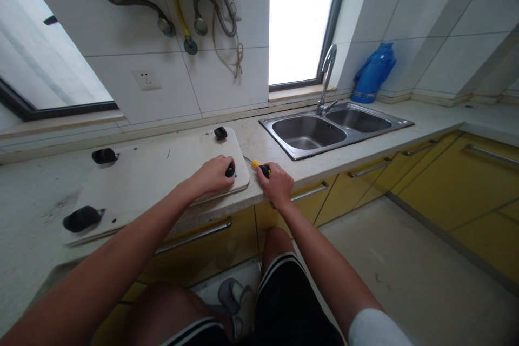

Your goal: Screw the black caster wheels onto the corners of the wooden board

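Note:
A cream-white board point(150, 173) with rounded corners lies flat on the counter, bearing black casters or feet near its corners. My left hand point(217, 174) is closed around the black piece point(230, 171) at the board's near right corner. In my right hand point(276, 184) is a screwdriver with a yellow and black handle point(264, 170); its thin shaft points left toward the board's right edge. Other black pieces stand at the far right point(220, 133), far left point(104, 155) and near left point(82, 219) corners.
Right of the board, a double steel sink point(300, 155) with a faucet point(329, 65) is set into the counter point(259, 143). A blue thermos jug point(373, 73) stands behind it. Yellow cabinets with bar handles point(308, 191) run below. Hoses point(182, 5) hang on the tiled wall.

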Demonstrator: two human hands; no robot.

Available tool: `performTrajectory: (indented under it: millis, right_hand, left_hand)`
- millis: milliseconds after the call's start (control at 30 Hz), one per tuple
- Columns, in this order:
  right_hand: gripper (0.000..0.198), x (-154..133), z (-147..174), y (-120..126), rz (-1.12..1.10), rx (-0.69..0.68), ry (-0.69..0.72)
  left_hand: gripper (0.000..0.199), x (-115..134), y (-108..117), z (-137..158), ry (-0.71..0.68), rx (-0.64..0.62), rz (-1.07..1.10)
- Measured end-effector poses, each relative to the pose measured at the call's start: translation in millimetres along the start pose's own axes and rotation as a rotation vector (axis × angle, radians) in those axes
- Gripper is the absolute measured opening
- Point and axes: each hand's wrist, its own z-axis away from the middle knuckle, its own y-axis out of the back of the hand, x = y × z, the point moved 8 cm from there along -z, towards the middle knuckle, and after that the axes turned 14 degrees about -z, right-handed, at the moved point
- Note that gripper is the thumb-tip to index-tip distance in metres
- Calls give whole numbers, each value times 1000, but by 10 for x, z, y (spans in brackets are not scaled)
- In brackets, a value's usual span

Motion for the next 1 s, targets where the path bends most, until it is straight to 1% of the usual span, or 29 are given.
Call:
performTrajectory:
  millis: [200, 433, 633, 767, 1000]
  right_hand:
    - [35, -2, -1, -1, 1, -3, 0]
    - [33, 5, -4, -2, 1, -7, 2]
    - [33, 1, -4, -2, -3, -10, 1]
    - [32, -7, -4, 3, -7, -11, 3]
    - [31, -2, 0, 9, -11, -4, 2]
  left_hand:
    - [33, -14, -14, -14, 14, -2, -24]
    - [33, -6, 19, 49, 17, 62, 6]
    - [29, 24, 36, 74, 16, 26, -44]
    - [33, 37, 44, 70, 7, 7, -39]
    - [44, 37, 45, 86, 8, 18, -22]
